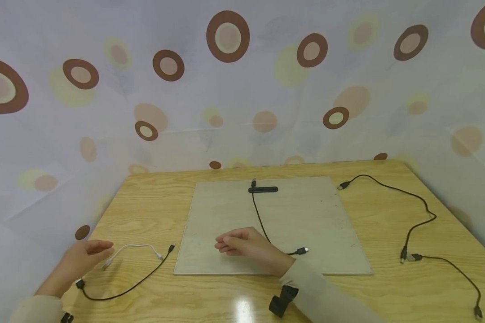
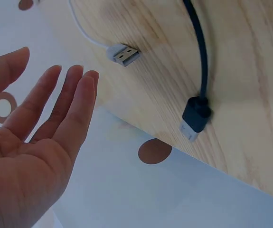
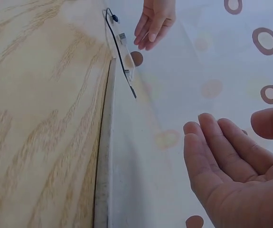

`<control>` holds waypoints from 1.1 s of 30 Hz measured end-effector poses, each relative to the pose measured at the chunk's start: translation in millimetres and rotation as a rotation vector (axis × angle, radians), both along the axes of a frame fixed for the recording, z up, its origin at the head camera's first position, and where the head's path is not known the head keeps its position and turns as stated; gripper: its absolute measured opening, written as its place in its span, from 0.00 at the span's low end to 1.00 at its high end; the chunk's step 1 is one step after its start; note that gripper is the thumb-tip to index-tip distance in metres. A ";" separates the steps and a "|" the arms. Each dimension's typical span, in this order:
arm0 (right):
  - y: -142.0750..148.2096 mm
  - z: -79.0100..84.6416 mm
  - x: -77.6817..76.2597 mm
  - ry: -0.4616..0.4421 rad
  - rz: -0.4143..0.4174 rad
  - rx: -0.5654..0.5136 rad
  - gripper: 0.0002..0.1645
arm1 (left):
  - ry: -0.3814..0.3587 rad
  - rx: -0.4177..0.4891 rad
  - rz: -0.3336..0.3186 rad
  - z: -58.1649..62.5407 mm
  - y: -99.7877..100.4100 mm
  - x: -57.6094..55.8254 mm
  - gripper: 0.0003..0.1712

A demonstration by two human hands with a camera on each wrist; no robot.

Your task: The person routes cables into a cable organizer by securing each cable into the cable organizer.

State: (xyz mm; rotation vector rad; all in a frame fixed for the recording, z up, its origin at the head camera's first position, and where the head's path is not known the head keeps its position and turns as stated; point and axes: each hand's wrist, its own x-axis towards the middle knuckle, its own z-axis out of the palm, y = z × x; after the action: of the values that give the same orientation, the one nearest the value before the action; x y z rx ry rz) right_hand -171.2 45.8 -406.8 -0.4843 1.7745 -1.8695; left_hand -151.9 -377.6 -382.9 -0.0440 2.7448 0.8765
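Board (image 1: 323, 224) and middle cable (image 1: 260, 219) lay near the centre of the table (image 1: 157, 197), the cable resting on the board. Its far plug sat over one end of a black strip (image 1: 266, 189); its near plug lay just beside the right wrist. The right hand (image 1: 246, 242) hung above the board and, in the head view, hid part of that cable; its grip was released, fingers slightly bent, thumb apart from them, nothing held. The left hand (image 1: 85, 258) hovered at the table's left side, its grip likewise slack and holding nothing. Just past its fingertips lay a white cable (image 1: 137, 245), apart from the hand in the left wrist view. A curved cable (image 1: 125, 292), black, ran from beside the left hand towards the board's left edge. At the table's right, a long cable (image 1: 426, 206) ended just beside the metal plug of a short cable (image 1: 465, 274). Spotted cloth (image 1: 266, 27) hung behind.
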 end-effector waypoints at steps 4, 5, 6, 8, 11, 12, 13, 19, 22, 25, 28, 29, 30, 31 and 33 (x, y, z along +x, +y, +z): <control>-1.1 -0.1 0.9 -0.008 0.005 -0.005 0.22 | 0.018 -0.054 -0.023 -4.6 -0.2 1.2 0.31; -1.5 -0.2 0.9 -0.009 0.008 -0.004 0.22 | 0.024 -0.066 -0.030 -5.5 -0.2 1.8 0.31; -1.9 -0.1 1.0 -0.012 0.009 -0.003 0.23 | 0.028 -0.077 -0.033 -6.2 -0.2 2.1 0.30; -2.5 0.0 1.2 -0.015 0.009 -0.002 0.23 | 0.044 -0.096 -0.048 -8.0 0.1 2.3 0.30; -3.6 -0.2 1.5 -0.017 0.011 -0.003 0.22 | 0.063 -0.113 -0.066 -11.5 0.7 1.9 0.30; -4.0 -0.2 1.7 -0.021 0.012 -0.006 0.22 | 0.065 -0.117 -0.071 -12.7 0.8 1.6 0.30; -4.4 -0.1 1.9 -0.023 0.013 -0.008 0.22 | 0.069 -0.123 -0.077 -14.0 0.8 1.3 0.31; -5.8 1.6 2.5 -0.029 0.022 0.002 0.22 | 0.077 -0.135 -0.080 -19.5 -2.4 0.5 0.35; -5.5 2.4 2.3 -0.032 0.025 0.002 0.23 | 0.091 -0.157 -0.070 -21.1 -3.4 -0.4 0.34; -5.6 2.3 2.7 -0.028 0.033 -0.005 0.23 | 0.092 -0.194 -0.070 -22.9 -3.7 -0.7 0.29; -5.9 2.3 3.7 -0.029 0.032 -0.012 0.22 | 0.096 -0.225 -0.068 -24.6 -2.6 -0.5 0.24; -6.0 2.2 4.1 -0.029 0.032 -0.012 0.22 | 0.098 -0.231 -0.072 -25.5 -2.2 -0.4 0.23; -6.2 2.2 4.5 -0.030 0.029 -0.012 0.22 | 0.104 -0.236 -0.070 -25.6 -1.3 -0.5 0.22; -6.3 2.2 4.8 -0.032 0.026 -0.010 0.22 | 0.109 -0.240 -0.068 -26.3 -0.7 -0.5 0.20; -6.9 2.2 5.1 -0.031 0.023 -0.008 0.22 | 0.120 -0.248 -0.063 -27.1 0.7 -0.8 0.19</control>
State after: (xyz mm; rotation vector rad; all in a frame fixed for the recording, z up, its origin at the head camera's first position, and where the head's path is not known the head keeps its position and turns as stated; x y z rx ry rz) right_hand -166.1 38.9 -404.6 -0.4743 1.7351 -1.8593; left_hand -152.8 -376.9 -410.0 0.0497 2.9339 0.5349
